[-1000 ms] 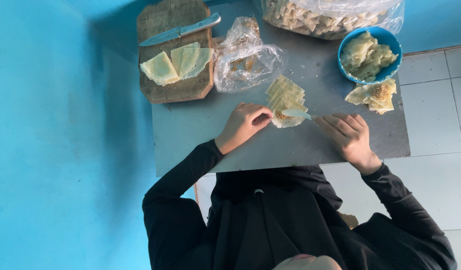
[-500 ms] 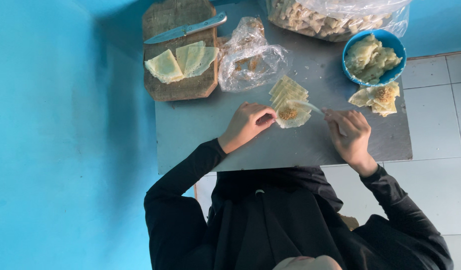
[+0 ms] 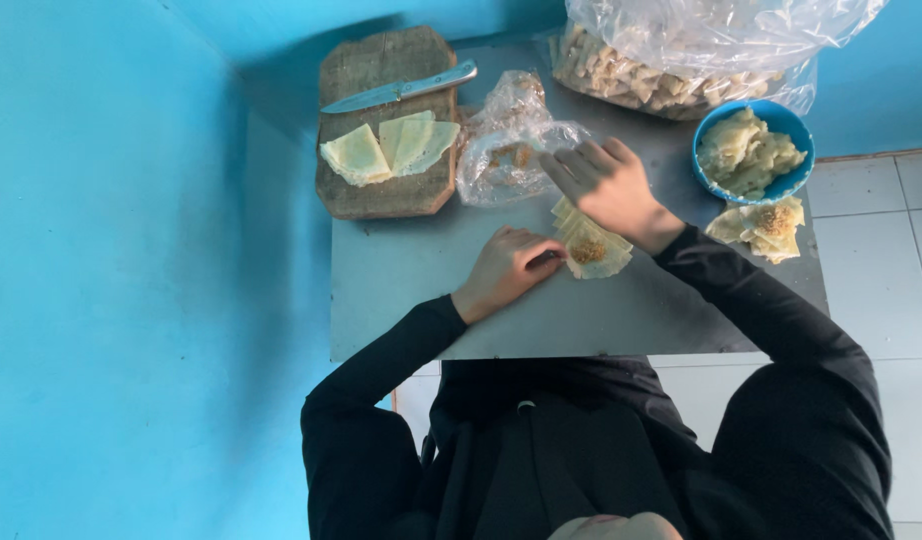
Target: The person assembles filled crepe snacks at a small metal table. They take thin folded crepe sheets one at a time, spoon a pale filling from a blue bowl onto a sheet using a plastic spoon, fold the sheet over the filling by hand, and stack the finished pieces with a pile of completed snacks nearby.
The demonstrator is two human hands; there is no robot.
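Head view, left hand (image 3: 506, 268) grip curled, pinning wrapper stack (image 3: 589, 243), right hand (image 3: 603, 180) outstretched, grip open, empty

Left hand (image 3: 508, 270) curled, knuckles up; right hand (image 3: 609, 185) stretched forward, fingers spread, palm down.

A worn wooden cutting board (image 3: 386, 195) is set at the far left corner of the grey counter (image 3: 401, 290). A knife (image 3: 399, 90) is laid across its far end, with pale yellow sheets (image 3: 386, 147) stacked below it. A blue bowl (image 3: 786, 185) of folded pieces is placed at the right, with a large clear bag (image 3: 681, 60) of rolled pieces behind it.
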